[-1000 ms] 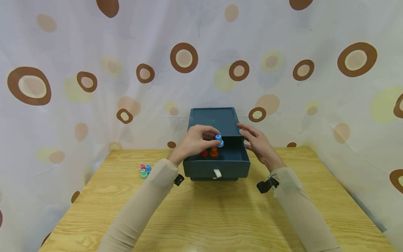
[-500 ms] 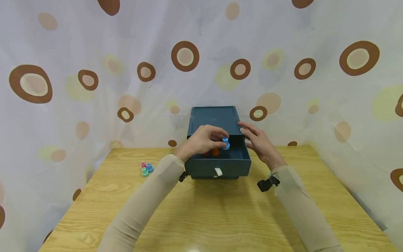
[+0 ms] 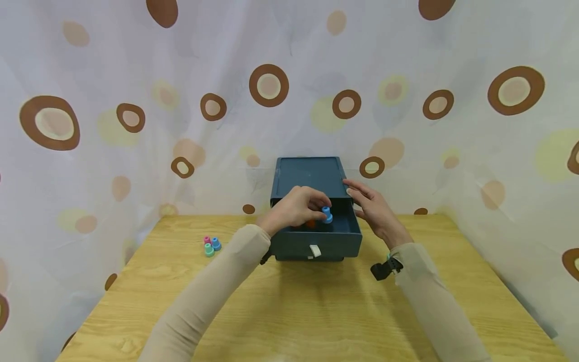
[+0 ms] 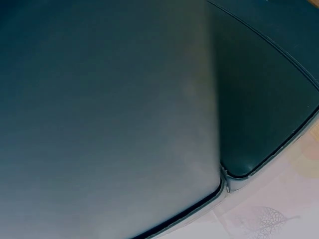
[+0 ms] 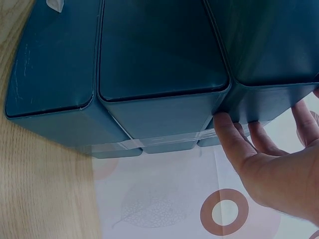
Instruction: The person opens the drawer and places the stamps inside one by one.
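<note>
The left hand [image 3: 296,208] pinches a blue peg [image 3: 326,214] over the open drawer [image 3: 316,236] of the dark box [image 3: 309,173] at the table's [image 3: 298,311] far edge, while the right hand [image 3: 373,208], fingers straight, touches the box's right side.

a small blue peg [image 3: 326,214] sits upright, pinched over the open drawer [image 3: 348,232] of a dark teal box [image 3: 307,173]; an orange peg [image 3: 310,224], perhaps two, lies inside.

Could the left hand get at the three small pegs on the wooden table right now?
Probably not right away: the left hand already pinches a small blue peg over the open dark blue drawer; the three pegs lie unobstructed.
</note>
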`<state>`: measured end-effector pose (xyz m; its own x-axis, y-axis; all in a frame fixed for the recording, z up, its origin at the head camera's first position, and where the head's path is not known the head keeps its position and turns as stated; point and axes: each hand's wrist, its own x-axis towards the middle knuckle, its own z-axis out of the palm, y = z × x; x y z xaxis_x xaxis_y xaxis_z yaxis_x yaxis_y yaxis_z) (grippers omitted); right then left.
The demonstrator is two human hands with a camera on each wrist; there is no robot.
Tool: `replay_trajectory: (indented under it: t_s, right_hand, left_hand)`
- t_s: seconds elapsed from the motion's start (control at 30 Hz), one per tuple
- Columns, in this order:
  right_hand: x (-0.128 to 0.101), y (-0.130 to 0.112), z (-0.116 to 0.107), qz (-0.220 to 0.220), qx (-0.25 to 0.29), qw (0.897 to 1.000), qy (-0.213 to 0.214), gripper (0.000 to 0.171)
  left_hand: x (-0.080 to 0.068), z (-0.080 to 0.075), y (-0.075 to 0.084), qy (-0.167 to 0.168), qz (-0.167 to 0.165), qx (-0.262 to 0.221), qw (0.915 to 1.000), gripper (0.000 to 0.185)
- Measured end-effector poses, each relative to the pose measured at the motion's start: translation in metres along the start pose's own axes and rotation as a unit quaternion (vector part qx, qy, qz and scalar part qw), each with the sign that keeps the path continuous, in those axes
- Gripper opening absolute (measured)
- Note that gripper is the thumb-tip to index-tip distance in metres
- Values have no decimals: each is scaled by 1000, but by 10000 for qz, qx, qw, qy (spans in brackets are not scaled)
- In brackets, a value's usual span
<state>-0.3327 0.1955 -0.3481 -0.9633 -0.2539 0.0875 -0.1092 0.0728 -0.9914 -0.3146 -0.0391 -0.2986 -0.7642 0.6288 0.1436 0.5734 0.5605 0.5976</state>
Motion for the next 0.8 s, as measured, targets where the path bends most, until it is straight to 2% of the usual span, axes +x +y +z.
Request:
replay_trajectory:
  t_s: [0.43,0.8]
  right_hand:
    - [0,3,0,9,30,10000,40,55]
    - [1,5,0,-31,-14,10000,30,55]
  left_hand:
    - [1,5,1,-111,-61,215,9997,33]
    - [-5,-1,1,229,53,127,9996,30]
